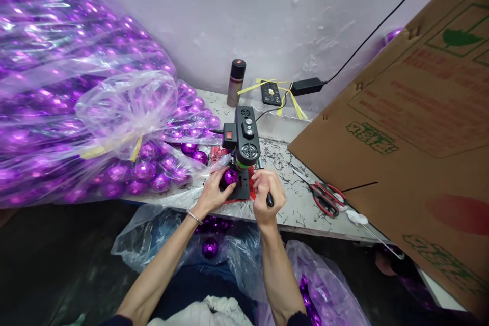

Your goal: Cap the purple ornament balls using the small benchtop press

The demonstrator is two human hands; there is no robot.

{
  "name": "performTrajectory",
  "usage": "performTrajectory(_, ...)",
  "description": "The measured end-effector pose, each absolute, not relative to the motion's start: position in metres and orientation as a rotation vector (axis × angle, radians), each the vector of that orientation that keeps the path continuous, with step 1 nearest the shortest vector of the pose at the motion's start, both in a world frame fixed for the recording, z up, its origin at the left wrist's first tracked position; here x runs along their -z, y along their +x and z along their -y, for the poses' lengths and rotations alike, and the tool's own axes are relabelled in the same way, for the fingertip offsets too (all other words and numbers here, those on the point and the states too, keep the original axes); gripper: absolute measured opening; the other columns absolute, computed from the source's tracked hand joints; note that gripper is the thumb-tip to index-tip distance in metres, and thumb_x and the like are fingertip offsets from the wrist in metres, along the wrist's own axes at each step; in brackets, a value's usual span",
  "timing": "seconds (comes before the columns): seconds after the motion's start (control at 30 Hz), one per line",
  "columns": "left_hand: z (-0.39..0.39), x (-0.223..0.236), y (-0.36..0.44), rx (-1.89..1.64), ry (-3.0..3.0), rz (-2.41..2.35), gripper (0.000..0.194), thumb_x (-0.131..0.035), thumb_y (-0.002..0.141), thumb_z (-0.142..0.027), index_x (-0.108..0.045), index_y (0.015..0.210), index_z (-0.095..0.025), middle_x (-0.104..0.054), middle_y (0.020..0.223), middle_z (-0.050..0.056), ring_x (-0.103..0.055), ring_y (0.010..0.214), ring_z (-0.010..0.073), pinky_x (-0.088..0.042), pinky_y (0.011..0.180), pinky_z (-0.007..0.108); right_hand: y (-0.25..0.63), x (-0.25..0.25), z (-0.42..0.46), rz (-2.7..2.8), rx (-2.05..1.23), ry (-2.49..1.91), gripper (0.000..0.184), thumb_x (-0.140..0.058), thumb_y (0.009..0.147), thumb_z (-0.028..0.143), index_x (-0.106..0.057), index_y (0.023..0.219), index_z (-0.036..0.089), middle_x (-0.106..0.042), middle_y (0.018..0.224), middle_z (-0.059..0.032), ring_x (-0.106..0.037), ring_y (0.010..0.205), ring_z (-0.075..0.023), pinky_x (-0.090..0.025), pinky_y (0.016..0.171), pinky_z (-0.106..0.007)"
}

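My left hand [214,192] is closed around a shiny purple faceted ball [231,177], holding it beneath the head of a small black bench press [248,135]. A red switch shows on the machine's left side. On its right, my right hand [268,194] is wrapped round the press's lever [270,199], whose black grip end sticks out below the fist. The machine's dark base [241,191] stands on a red sheet at the table's front edge. Two more purple balls [194,154] lie just left of the machine. The contact between ball and press head is partly hidden.
A huge clear bag of purple balls [126,142] fills the left side. Red-handled scissors [324,198] lie near a leaning cardboard box [405,142]. Behind stand a spray can [236,83], a phone-like black object [270,93] and a power adapter [306,86]. Black scraps litter the table [284,214].
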State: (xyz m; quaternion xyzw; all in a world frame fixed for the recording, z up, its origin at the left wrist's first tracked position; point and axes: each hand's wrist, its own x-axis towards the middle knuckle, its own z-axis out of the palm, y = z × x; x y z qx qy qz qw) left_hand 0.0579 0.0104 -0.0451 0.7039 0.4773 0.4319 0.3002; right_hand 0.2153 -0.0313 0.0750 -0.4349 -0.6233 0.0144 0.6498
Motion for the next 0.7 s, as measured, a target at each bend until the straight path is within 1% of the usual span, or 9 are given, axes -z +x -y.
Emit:
performTrajectory(0.13,-0.009,0.042,0.061,-1.086,2.025,-1.223,0.053,-0.069,0.101,-0.046,-0.059,0.145,-0.019,-0.073,0.138,0.017,-0.071,0.129,0.0327,-0.059,0.111,0.051,0.216,-0.074,0.031,1.420,-0.034,-0.983,0.032,-0.047,0.104,0.013,-0.056,0.075,0.023,-0.064,0.074,0.0005,-0.064,0.070,-0.0139,-0.047,0.065,-0.030)
performTrajectory(0.33,-0.006,0.038,0.065,-1.047,2.088,-1.243,0.054,-0.068,0.102,-0.046,-0.057,0.147,-0.018,-0.073,0.138,0.018,-0.071,0.129,0.0335,-0.059,0.109,0.051,0.216,-0.074,0.032,1.429,-0.023,-0.982,0.031,-0.046,0.105,0.014,-0.056,0.076,0.023,-0.065,0.074,0.0001,-0.064,0.070,-0.0142,-0.047,0.064,-0.031)
performTrajectory(0.5,-0.018,0.033,0.068,-0.934,2.099,-1.304,0.053,-0.072,0.100,-0.049,-0.062,0.141,-0.017,-0.075,0.124,0.016,-0.073,0.119,0.0343,-0.061,0.102,0.050,0.216,-0.077,0.032,1.428,-0.020,-0.974,0.032,-0.047,0.105,0.012,-0.055,0.076,0.023,-0.064,0.074,0.0010,-0.064,0.070,-0.0125,-0.047,0.064,-0.029)
performTrajectory(0.6,-0.025,0.038,0.075,-0.984,2.073,-1.364,0.050,-0.075,0.098,-0.048,-0.065,0.136,-0.018,-0.073,0.125,0.015,-0.073,0.117,0.0330,-0.061,0.101,0.048,0.216,-0.080,0.032,1.432,-0.017,-0.988,0.032,-0.047,0.104,0.013,-0.055,0.075,0.023,-0.064,0.073,0.0007,-0.063,0.069,-0.0129,-0.046,0.062,-0.029)
performTrajectory(0.7,-0.024,0.047,0.082,-1.122,2.028,-1.362,0.052,-0.076,0.097,-0.046,-0.063,0.139,-0.018,-0.070,0.132,0.016,-0.071,0.122,0.0320,-0.060,0.104,0.047,0.216,-0.081,0.032,1.435,-0.016,-1.002,0.032,-0.046,0.104,0.015,-0.055,0.075,0.023,-0.064,0.072,0.0004,-0.063,0.068,-0.0138,-0.046,0.061,-0.030)
